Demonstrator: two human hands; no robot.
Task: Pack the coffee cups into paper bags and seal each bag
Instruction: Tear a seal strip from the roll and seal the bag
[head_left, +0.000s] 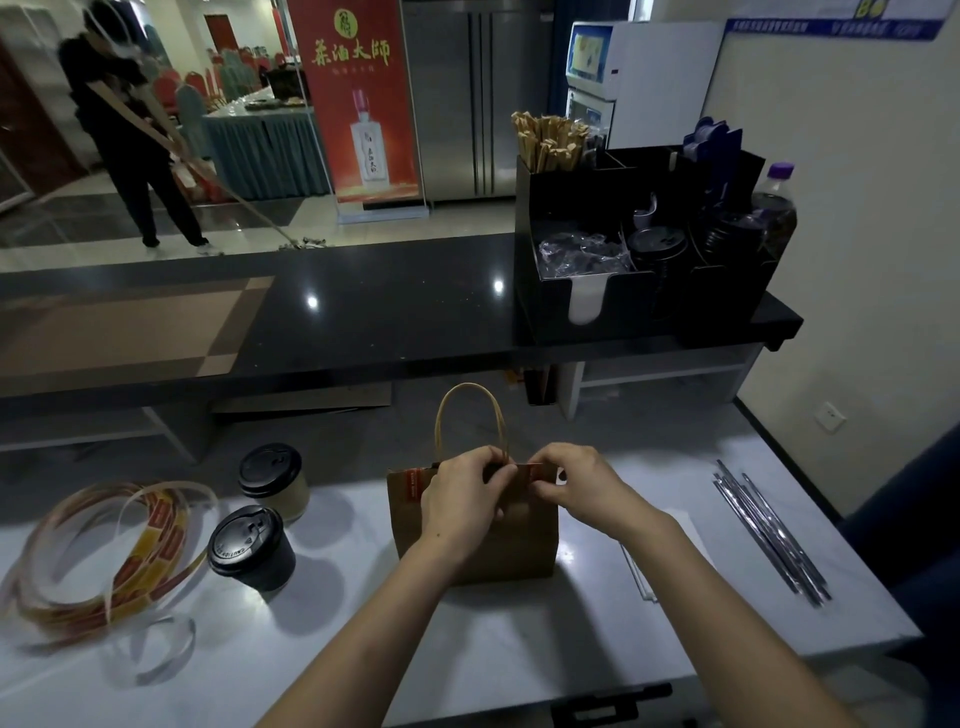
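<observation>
Paper bag (519, 551), brown kraft, upright near the middle of the table (519, 654), slightly toward its far edge, mouth pressed flat beneath a twisted-paper handle (440, 415). Left hand (457, 493): grip clenched on the bag's top rim, fingers curled over it at the handle's base. Right hand (571, 478): grip pinching a red seal sticker (537, 471) laid on the same rim, just beside the left hand. A second red sticker (412, 483) sits on the rim toward the bag's left corner. Contents are hidden.

Judged handling: the bag is light and thin-walled, stiff only along its creases, and will crumple or tip if pushed from the side. Hold is best taken at the rim or handle, steadying from above, since a cup inside would be top-heavy and liable to spill.

On the table's left half, apart from the bag, stand two lidded coffee cups: a dark cup (252, 545) nearer, a pale cup (272, 480) behind. A looped sticker strip (104, 551) lies by the left edge; wrapped straws (769, 535) lie along the right edge.
</observation>
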